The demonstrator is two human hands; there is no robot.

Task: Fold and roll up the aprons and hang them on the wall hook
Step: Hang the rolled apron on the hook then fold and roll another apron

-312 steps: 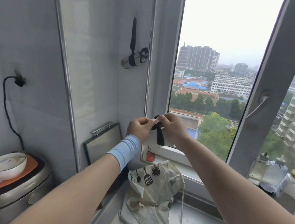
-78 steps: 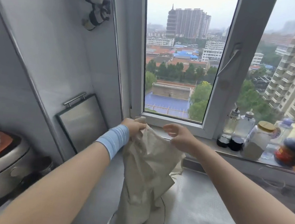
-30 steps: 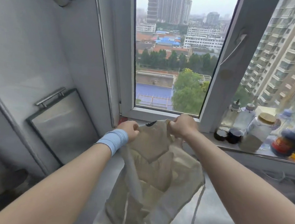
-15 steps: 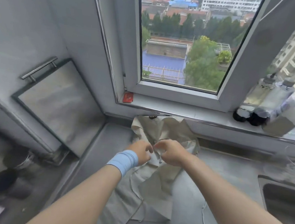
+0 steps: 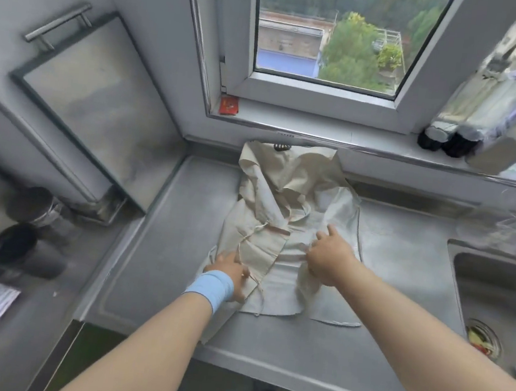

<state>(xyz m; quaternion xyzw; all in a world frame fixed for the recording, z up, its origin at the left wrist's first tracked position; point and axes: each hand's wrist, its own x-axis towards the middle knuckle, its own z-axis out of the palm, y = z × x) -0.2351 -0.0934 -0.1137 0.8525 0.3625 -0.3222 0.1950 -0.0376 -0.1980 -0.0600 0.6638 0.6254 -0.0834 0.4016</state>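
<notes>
Steel counter point(image 5: 163, 249) beneath a kitchen window. Item: one beige apron point(image 5: 281, 204), crumpled, top end against the sill wall. A second ago held aloft; now laid down, hands parted from its centre. Left hand point(image 5: 229, 269), right hand point(image 5: 328, 255): fingers fairly straight, pressing cloth, gripping nothing. Judged status: smoothing begun; folding, rolling, hanging outstanding.
</notes>
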